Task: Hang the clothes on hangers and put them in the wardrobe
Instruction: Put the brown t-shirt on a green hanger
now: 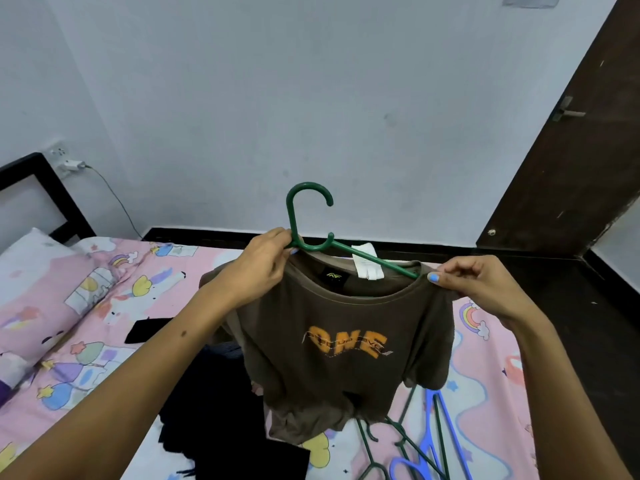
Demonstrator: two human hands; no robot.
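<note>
Brown T-shirt (343, 344) on green hanger (304, 220), gripped by left hand (266, 268), right hand (485, 289) pinching collar edge.

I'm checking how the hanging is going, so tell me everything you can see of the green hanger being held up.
The green hanger looks like thin plastic, with an open hook on top and a small loop below it. It is held tilted above the bed. The left hand grips its neck; its right arm runs inside the brown T-shirt collar, where the right hand pinches the shoulder.

open air above hook (309, 202), spare hangers (420, 441) below
</note>
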